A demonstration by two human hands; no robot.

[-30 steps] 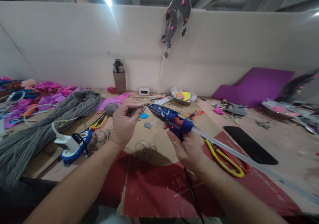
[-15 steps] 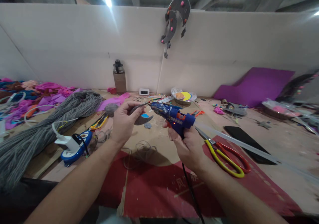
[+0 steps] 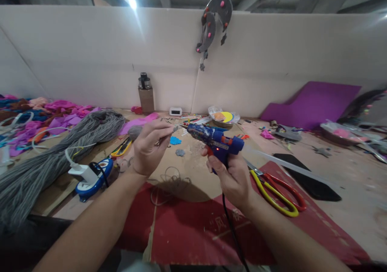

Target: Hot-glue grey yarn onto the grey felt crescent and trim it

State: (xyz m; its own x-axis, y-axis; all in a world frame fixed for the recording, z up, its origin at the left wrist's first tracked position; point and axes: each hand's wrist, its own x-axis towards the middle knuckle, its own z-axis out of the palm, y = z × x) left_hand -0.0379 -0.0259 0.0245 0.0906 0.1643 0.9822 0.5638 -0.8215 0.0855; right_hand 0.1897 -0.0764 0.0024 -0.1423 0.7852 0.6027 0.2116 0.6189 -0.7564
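Observation:
My right hand (image 3: 232,175) is wrapped round the handle of a blue glue gun (image 3: 216,137), whose small red light is lit. The gun's nozzle points left at the fingertips of my left hand (image 3: 151,147). There my left hand pinches a grey felt piece (image 3: 175,129); only a small bit of it shows, the rest being hidden by the fingers. Whether the nozzle touches the felt I cannot tell. Below the hands lie a blue cut-out shape (image 3: 175,140) and a grey felt star (image 3: 180,152). A loose coil of thin cord (image 3: 172,179) lies closer to me.
Scissors (image 3: 275,193) and a black flat slab (image 3: 308,177) lie at right. At left are a grey yarn hank (image 3: 69,155), a power strip (image 3: 95,179) and a yellow cutter (image 3: 121,147). A bottle (image 3: 146,94) stands by the wall; a felt moon ornament (image 3: 213,24) hangs above.
My left hand has turned, so the grey felt crescent that showed below its fingers is now mostly out of sight. The glue gun has shifted slightly to the right.

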